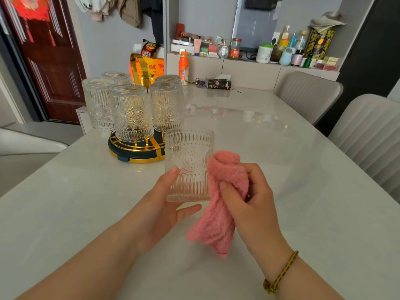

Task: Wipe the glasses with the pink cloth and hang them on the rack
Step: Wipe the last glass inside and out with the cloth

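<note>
My left hand (160, 204) holds an embossed clear glass (188, 163) upright above the table, thumb on its near side and fingers under its base. My right hand (249, 200) grips the pink cloth (218, 215), bunched, and presses its top fold against the glass's right side. The rest of the cloth hangs down below my fingers. Behind and to the left stands the rack (134, 151), a dark round base with gold bands. Several matching glasses (131, 113) hang upside down on it.
The white marble table (270, 148) stretches ahead. At its far end lie an orange bottle (183, 68), keys and a tissue pack (218, 83). Two grey chairs (368, 135) line the right side. A cluttered shelf runs along the back wall.
</note>
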The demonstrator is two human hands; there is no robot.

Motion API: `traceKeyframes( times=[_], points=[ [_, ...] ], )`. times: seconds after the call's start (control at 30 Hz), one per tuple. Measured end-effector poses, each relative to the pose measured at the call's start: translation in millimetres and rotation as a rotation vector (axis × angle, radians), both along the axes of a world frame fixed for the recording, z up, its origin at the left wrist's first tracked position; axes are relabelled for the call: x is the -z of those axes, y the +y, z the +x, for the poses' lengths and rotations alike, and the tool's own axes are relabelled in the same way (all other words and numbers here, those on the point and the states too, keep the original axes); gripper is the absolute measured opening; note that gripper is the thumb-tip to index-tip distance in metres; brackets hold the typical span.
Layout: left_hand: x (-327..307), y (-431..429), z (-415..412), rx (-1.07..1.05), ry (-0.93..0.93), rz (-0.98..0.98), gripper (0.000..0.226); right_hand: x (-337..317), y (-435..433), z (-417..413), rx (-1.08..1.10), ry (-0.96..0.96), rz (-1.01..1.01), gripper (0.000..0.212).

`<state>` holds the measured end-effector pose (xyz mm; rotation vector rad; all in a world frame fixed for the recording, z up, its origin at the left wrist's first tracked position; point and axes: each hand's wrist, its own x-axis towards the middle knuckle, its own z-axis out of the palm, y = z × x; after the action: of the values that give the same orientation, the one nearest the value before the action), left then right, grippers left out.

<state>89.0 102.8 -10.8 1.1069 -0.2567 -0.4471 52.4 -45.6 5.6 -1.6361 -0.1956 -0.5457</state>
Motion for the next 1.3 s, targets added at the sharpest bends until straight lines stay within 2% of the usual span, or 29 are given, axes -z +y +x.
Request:
traceKeyframes(
  times=[0.1,0.23,0.33,0.47,0.53,0.63,0.73,0.83,0.97,1.1,1.17,1.23,1.3],
  points=[
    [-2.5,0.1,-1.3,-0.035,-0.003,-0.009,0.057,4.8,2.5,0.0,-0.045,0.007,0.013,0.019],
    [-4.6,-1.6,-0.3,-0.171,-0.053,0.003,0.057,5.0,1.4,0.8,-0.037,0.006,0.028,0.02],
    [-1.6,-5.8,1.5,-0.226,-0.004,0.054,0.048,4.0,3.5,-0.6,-0.024,-0.068,-0.083,0.021],
    [0.4,-9.7,-1.1,-0.123,-0.06,0.153,0.048,7.0,9.2,-1.9,-0.001,-0.14,-0.258,0.014],
    [1.4,-6.9,-0.4,-0.104,-0.023,0.081,0.052,4.5,4.9,-1.1,0.051,-0.121,-0.148,0.015],
    [-2.8,-6.8,-4.2,-0.045,0.033,-0.04,0.043,-1.5,-10.0,4.2,0.231,-0.098,0.031,0.017],
    [-3.2,-8.5,-11.1,0.026,0.023,-0.047,0.038,-3.2,-11.1,5.4,0.218,-0.099,-0.013,0.016],
    [-4.2,-10.9,-14.3,0.077,0.014,-0.078,0.051,-1.8,-9.4,4.4,0.188,-0.072,-0.017,0.015],
    [-6.9,-8.5,-9.0,0.028,0.009,-0.202,0.064,3.6,-3.7,4.7,0.093,-0.046,-0.053,0.016],
    [-7.1,-2.5,-1.6,-0.016,0.069,-0.194,0.089,7.5,10.2,-3.1,-0.023,-0.223,-0.327,0.018],
    [-6.7,-3.9,-3.6,0.026,0.049,-0.137,0.09,3.8,7.9,-3.8,-0.007,-0.315,-0.389,0.02],
    [-5.8,-7.5,-7.5,0.095,-0.005,-0.115,0.077,-0.7,0.9,-2.2,0.048,-0.31,-0.303,0.018],
    [-5.7,-10.2,-11.3,0.132,-0.035,-0.129,0.064,-3.5,-6.2,0.2,0.102,-0.228,-0.148,0.017]
  ],
)
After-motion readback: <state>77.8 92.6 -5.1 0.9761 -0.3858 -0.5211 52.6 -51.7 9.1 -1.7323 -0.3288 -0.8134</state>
